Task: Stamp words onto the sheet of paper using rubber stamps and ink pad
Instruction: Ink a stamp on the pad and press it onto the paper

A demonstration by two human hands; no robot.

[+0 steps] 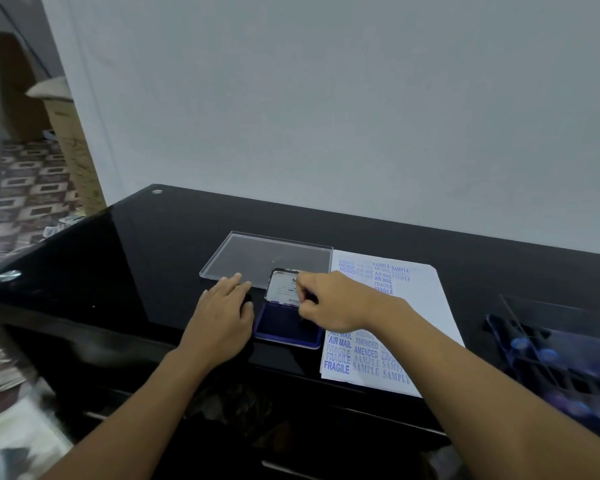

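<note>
While the left hand (pixel 222 313) lies flat, fingers straight, on the black desk (pixel 146 258) just left of the open blue ink pad (pixel 278 327), the right hand (pixel 329 303) curls round a dark stamp (pixel 307 322) on it. Paper (pixel 426 306) crowded with blue words lies just right of the pad and reaches the desk's front edge.

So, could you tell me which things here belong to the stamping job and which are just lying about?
Job: ink pad, stamped sheet, stamp rack, stamp in right hand.
Lying about: clear tray, cardboard box.
</note>
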